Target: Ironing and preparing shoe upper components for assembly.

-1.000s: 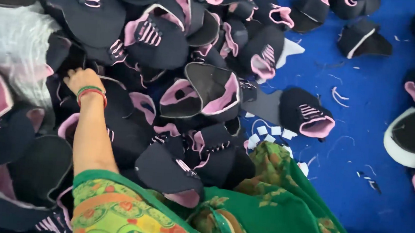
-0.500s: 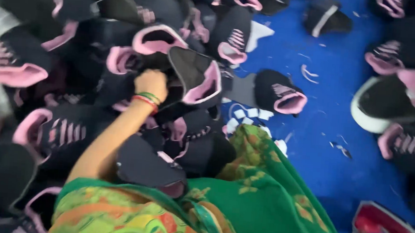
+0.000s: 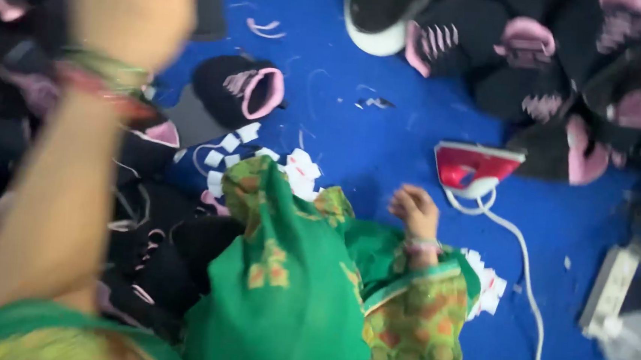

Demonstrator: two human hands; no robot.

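left hand (image 3: pixel 126 8) raised off shoe pile, blurred, grip unclear, right hand (image 3: pixel 415 209) loosely curled nr red iron (image 3: pixel 475 168), empty

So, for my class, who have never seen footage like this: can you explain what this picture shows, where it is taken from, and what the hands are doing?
It comes from a camera worn on a person's head, looking down at their own bare hands; no machine is involved. The left hand is raised close to the lens and blurred, so whether it holds anything cannot be told. The right hand hangs empty just above the blue floor, near a red and white iron with a white cord. Black and pink shoe uppers lie in heaps around, with small white tags by the green dress.
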